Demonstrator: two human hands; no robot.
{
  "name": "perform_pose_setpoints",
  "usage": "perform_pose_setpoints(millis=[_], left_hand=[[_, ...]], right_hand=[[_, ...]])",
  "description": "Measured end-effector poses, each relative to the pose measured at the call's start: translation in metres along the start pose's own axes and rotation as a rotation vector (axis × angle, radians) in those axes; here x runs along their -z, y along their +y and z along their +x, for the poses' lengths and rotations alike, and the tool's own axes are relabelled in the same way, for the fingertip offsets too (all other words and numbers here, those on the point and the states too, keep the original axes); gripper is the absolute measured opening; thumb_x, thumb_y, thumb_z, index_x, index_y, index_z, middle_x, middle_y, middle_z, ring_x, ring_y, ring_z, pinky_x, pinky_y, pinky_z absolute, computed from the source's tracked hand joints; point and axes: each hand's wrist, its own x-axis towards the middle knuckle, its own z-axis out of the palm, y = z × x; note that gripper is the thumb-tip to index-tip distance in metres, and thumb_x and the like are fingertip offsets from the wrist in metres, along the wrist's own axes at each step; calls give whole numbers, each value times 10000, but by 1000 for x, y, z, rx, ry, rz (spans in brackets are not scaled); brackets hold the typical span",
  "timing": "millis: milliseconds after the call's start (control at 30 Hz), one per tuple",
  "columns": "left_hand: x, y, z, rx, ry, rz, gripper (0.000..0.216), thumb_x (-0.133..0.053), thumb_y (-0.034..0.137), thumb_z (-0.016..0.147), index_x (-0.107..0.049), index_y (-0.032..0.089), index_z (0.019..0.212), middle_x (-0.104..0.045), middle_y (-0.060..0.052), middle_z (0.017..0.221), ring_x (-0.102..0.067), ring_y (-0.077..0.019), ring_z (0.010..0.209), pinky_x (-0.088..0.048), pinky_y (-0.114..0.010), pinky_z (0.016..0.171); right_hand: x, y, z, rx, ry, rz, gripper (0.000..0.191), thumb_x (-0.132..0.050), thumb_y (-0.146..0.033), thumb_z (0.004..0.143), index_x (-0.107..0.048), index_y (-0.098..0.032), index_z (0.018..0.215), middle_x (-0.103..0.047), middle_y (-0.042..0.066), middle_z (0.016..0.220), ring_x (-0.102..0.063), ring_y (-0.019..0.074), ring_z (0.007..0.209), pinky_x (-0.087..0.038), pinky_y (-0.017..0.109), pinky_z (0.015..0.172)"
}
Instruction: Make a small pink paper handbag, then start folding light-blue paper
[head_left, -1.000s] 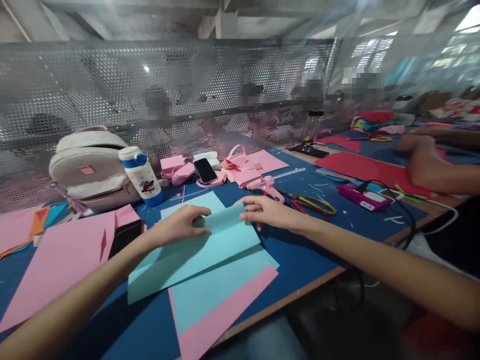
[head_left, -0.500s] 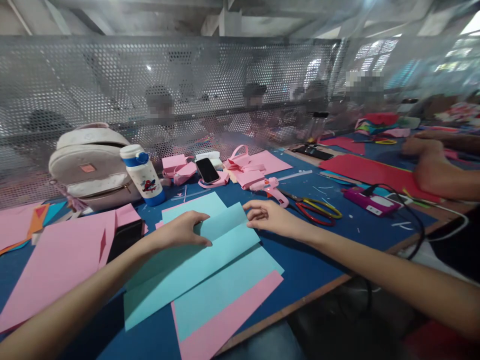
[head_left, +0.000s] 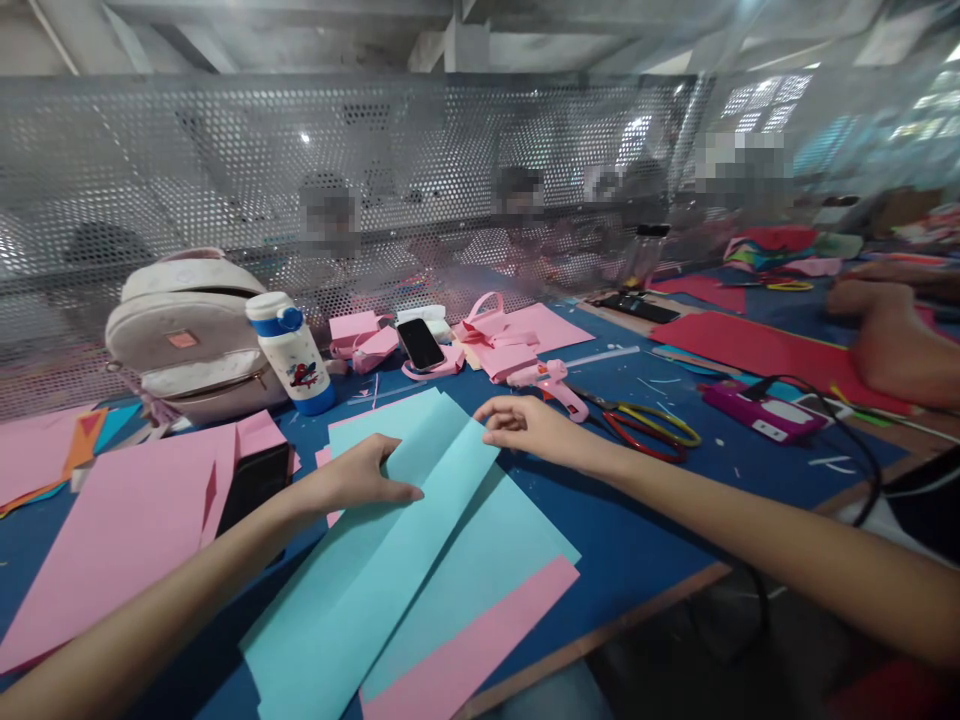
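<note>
A light blue sheet of paper (head_left: 405, 570), with a crease along its length, lies at a slant in front of me. My left hand (head_left: 361, 477) grips it near its far left part, the thumb resting on top. At the far right corner, my right hand (head_left: 521, 425) pinches the edge between thumb and curled fingers. Beneath this sheet is another light blue sheet (head_left: 517, 550), and under that a pink sheet (head_left: 480, 645) shows along the near edge. What the left fingertips touch is partly hidden by the paper.
A pink glue gun (head_left: 551, 385) and scissors (head_left: 649, 425) lie beyond my right hand. Behind stand a bottle (head_left: 292, 360) and backpack (head_left: 184, 340), near a phone (head_left: 421, 344). Pink paper (head_left: 127, 510) lies left. Another person's arm (head_left: 900, 340) rests beside red paper (head_left: 772, 350) and a purple device (head_left: 765, 408).
The creased light blue sheet has turned, its near end swinging toward me and its right corner shifting slightly left with my right hand. My left hand has stayed nearly in place.
</note>
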Motion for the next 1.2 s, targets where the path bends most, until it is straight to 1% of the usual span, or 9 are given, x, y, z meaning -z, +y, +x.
perform_pose_setpoints(millis=[167, 333, 400, 500, 600, 700, 800, 967, 1200], left_hand=[[0, -1, -1, -16, -18, 41, 407, -756, 432, 693, -729, 160, 994, -745, -16, 943, -679, -234, 859, -515, -250, 682], [1, 0, -2, -25, 8, 114, 404, -721, 490, 722, -719, 171, 971, -719, -7, 934, -649, -231, 879, -481, -250, 701], [1, -2, -2, -25, 22, 150, 394, -700, 518, 740, -704, 172, 927, -695, -1, 887, -628, -217, 842, -455, -246, 668], [3, -5, 0, -25, 36, 216, 400, -696, 559, 726, -648, 168, 793, -624, 11, 771, -570, -192, 751, -388, -244, 593], [6, -8, 4, -36, 44, 288, 434, -712, 577, 681, -551, 175, 662, -528, 26, 686, -496, -168, 695, -317, -249, 570], [8, -9, 9, -50, 23, 340, 448, -702, 576, 674, -505, 180, 608, -473, 36, 633, -452, -153, 654, -291, -255, 570], [8, -9, 15, -70, 4, 375, 382, -689, 520, 691, -541, 176, 618, -502, 32, 627, -463, -155, 649, -309, -258, 586], [6, -6, 22, -94, 6, 420, 256, -701, 411, 688, -662, 165, 749, -643, 2, 734, -539, -177, 701, -360, -259, 634], [4, -7, 27, -95, 16, 461, 210, -687, 370, 717, -702, 169, 775, -679, -23, 768, -587, -200, 724, -380, -267, 643]], right_hand=[[-3, -4, 4, 12, -9, -43, 330, -684, -446, 776, -645, -161, 936, -590, -20, 687, -565, 126, 627, -439, 236, 573], [-3, -6, 4, 31, -17, -121, 291, -669, -457, 791, -624, -171, 823, -618, -6, 683, -597, 140, 604, -454, 253, 588], [-2, -7, 3, 42, -30, -168, 279, -650, -450, 819, -615, -174, 810, -628, -3, 694, -619, 146, 607, -464, 257, 608], [-2, -13, -2, 60, -70, -261, 265, -606, -428, 869, -609, -175, 789, -630, -6, 682, -637, 152, 615, -455, 255, 629], [-2, -21, -8, 77, -112, -389, 280, -581, -397, 897, -618, -173, 733, -643, 0, 664, -623, 157, 631, -406, 251, 624], [-2, -27, -11, 85, -132, -529, 274, -592, -363, 892, -633, -172, 698, -645, 8, 666, -570, 155, 629, -333, 254, 595], [-1, -28, -12, 85, -159, -644, 230, -627, -326, 872, -645, -176, 699, -638, 12, 674, -558, 164, 660, -298, 252, 592], [-3, -23, -8, 90, -216, -754, 123, -688, -258, 816, -648, -180, 731, -679, 19, 789, -593, 166, 723, -290, 237, 582], [-12, -16, 1, 114, -202, -818, 74, -679, -225, 793, -638, -191, 742, -690, 18, 835, -604, 165, 746, -302, 241, 579]])
